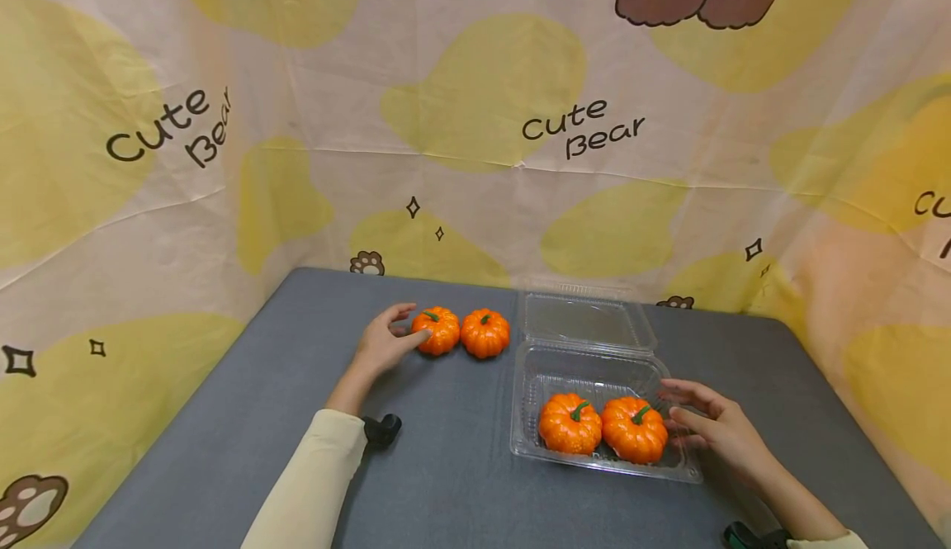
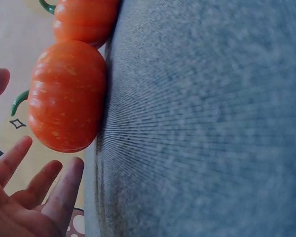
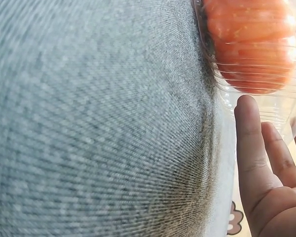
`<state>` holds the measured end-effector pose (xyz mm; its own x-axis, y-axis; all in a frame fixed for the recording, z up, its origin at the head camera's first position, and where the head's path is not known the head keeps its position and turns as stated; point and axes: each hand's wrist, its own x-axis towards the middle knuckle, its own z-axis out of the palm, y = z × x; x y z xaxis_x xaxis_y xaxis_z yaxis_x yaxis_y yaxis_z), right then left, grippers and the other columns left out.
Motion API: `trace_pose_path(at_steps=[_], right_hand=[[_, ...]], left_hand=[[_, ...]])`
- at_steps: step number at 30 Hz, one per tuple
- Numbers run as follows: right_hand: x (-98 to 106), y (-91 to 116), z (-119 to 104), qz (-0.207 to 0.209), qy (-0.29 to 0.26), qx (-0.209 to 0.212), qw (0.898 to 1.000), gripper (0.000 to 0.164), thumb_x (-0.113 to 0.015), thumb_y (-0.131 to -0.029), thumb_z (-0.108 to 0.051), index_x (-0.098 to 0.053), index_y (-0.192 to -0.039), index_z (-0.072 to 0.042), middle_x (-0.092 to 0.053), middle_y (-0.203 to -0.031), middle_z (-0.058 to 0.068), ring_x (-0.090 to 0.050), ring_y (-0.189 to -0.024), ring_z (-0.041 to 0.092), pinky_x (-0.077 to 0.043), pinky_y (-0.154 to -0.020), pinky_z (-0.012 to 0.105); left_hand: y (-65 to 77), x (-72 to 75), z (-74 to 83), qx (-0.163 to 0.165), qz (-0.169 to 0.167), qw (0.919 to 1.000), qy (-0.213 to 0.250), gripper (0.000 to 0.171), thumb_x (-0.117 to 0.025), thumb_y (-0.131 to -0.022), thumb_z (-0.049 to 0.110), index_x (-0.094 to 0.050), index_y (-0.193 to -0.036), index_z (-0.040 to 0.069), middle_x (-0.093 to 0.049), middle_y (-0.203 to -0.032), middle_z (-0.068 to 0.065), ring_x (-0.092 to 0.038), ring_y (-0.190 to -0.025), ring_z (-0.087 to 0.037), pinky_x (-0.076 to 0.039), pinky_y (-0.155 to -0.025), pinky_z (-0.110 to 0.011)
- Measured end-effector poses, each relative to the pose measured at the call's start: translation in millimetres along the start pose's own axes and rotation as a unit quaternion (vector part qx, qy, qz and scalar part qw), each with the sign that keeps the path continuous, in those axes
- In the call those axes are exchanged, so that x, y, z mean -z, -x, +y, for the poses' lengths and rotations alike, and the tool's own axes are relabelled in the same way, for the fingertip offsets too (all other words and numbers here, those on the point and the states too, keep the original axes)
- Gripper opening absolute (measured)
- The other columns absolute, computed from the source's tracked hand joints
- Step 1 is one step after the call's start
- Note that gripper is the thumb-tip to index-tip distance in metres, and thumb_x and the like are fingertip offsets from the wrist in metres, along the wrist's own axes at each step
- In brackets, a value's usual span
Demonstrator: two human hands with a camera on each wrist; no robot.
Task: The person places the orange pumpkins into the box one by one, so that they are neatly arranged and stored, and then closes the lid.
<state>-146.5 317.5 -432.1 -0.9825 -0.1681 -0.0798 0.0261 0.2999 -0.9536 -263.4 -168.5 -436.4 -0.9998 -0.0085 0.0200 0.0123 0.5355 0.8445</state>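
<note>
Two small orange pumpkins with green stems, a left one (image 1: 437, 332) and a right one (image 1: 485, 334), sit side by side on the grey table. My left hand (image 1: 382, 341) reaches beside the left one, thumb and fingers spread; the left wrist view shows a gap between the fingertips and that pumpkin (image 2: 66, 96). Two more pumpkins (image 1: 570, 423) (image 1: 635, 430) lie in the front of a clear plastic clamshell box (image 1: 546, 371). At the box's right wall is my right hand (image 1: 716, 425), its fingers extended; whether they touch the wall I cannot tell.
The box's clear lid (image 1: 587, 322) lies folded back toward the rear of the table. Grey cloth (image 1: 438, 466) covers the tabletop. A printed curtain (image 1: 461, 103) hangs right behind the table and along its sides.
</note>
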Motion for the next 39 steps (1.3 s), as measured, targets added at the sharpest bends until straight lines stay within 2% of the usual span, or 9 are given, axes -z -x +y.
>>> trace_pose_path(at_steps=[5,14,26,39], right_hand=[[0.5,-0.7,0.9,0.000,-0.002,-0.007,1.000,0.051,-0.057,-0.097,-0.014,-0.039,-0.141,0.003,-0.064,-0.110,-0.022,-0.071,-0.088,0.013,-0.059,-0.070,0.038],[1.0,-1.4,1.6,-0.002,-0.002,0.000,1.000,0.049,-0.056,-0.097,-0.013,-0.040,-0.141,0.003,-0.065,-0.110,-0.022,-0.071,-0.088,0.013,-0.059,-0.069,0.038],[0.3,-1.0,-0.8,-0.002,0.002,0.003,1.000,0.050,-0.056,-0.097,-0.012,-0.039,-0.140,0.006,-0.064,-0.109,-0.023,-0.071,-0.087,0.012,-0.059,-0.069,0.037],[-0.7,-0.9,1.0,0.000,-0.003,0.005,1.000,0.049,-0.056,-0.096,-0.011,-0.039,-0.140,0.006,-0.065,-0.109,-0.021,-0.071,-0.087,0.013,-0.059,-0.069,0.037]], left_hand=[[-3.0,-2.4,-1.6,-0.004,-0.004,1.0000,0.005,0.059,-0.072,-0.084,0.031,-0.053,-0.137,0.016,-0.051,-0.140,-0.017,-0.058,-0.117,-0.037,-0.050,-0.094,-0.048],[-10.1,-5.8,-3.3,-0.006,-0.006,0.9999,-0.014,0.052,-0.068,-0.085,0.032,-0.056,-0.134,0.019,-0.054,-0.136,-0.016,-0.058,-0.117,-0.037,-0.048,-0.096,-0.049],[-12.0,-8.0,-4.1,0.003,-0.011,0.9999,0.000,0.050,-0.068,-0.085,0.031,-0.057,-0.133,0.021,-0.056,-0.135,-0.015,-0.057,-0.120,-0.035,-0.050,-0.094,-0.047],[-13.6,-8.9,-7.2,0.001,-0.007,0.9997,0.022,0.049,-0.071,-0.083,0.027,-0.058,-0.130,0.020,-0.058,-0.131,-0.014,-0.060,-0.115,-0.034,-0.054,-0.087,-0.042]])
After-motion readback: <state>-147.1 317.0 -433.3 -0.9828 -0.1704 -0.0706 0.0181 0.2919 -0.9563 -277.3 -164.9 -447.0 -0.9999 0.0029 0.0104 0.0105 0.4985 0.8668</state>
